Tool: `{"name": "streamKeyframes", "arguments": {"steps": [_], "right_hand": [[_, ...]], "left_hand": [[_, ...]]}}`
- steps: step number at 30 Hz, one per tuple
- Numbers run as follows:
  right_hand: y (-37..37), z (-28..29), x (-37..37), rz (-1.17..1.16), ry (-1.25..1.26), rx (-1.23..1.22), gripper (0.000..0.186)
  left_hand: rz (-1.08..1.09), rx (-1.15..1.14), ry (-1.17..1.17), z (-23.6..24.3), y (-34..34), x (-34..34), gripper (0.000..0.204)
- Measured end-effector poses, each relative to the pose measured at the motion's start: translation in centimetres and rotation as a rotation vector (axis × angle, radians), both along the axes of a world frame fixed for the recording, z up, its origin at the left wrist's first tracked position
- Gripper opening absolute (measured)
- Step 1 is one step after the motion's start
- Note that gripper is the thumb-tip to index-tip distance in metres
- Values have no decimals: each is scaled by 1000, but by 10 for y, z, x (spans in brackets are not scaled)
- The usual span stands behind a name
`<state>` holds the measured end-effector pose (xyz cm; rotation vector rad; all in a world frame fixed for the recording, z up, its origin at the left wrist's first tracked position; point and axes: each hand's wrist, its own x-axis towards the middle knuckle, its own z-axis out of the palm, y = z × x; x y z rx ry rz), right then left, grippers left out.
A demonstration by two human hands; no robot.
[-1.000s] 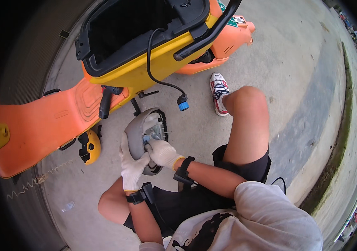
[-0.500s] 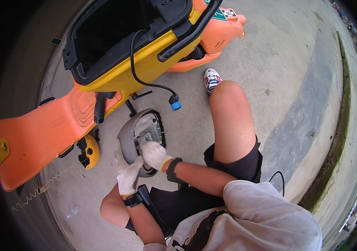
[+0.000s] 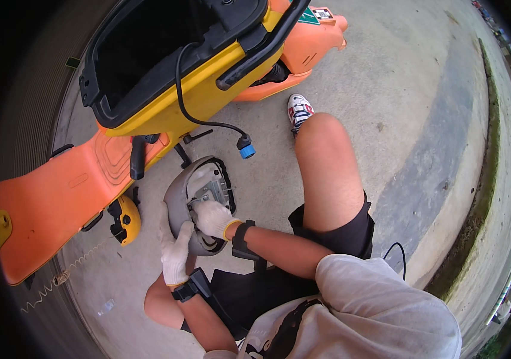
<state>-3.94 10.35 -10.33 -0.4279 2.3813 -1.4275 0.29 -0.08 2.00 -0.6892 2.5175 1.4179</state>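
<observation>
A grey scooter seat (image 3: 175, 192) stands tilted in front of me, its hollow underside and black rim turned to the right. On that underside sits a metal bracket (image 3: 213, 190) with thin studs sticking out. My left hand (image 3: 175, 254), in a white knit glove, grips the seat's lower left side, fingers along the outer shell and thumb near the rim. Also gloved, my right hand (image 3: 212, 219) is closed inside the underside at the bracket's lower end. Its fingertips are partly hidden, so what they pinch cannot be made out.
An orange and yellow scooter (image 3: 79, 179) fills the upper left, its black storage bin (image 3: 97, 107) uncovered. From it hangs a black cable with a blue connector (image 3: 247, 152). A yellow and black rounded object (image 3: 127, 221) and a coiled cord (image 3: 61, 277) lie at lower left.
My left hand has slid slightly down and left along the seat. My right hand has shifted a little left at the bracket, still closed. The whole view has drifted slightly.
</observation>
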Motion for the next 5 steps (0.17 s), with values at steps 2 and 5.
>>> {"name": "streamKeyframes", "arguments": {"steps": [2, 5], "right_hand": [[1, 2, -6, 91, -90, 34, 26], [1, 9, -11, 140, -194, 59, 31]], "left_hand": [[-67, -132, -9, 3, -1, 0, 78], [-60, -77, -19, 5, -3, 3, 78]]}}
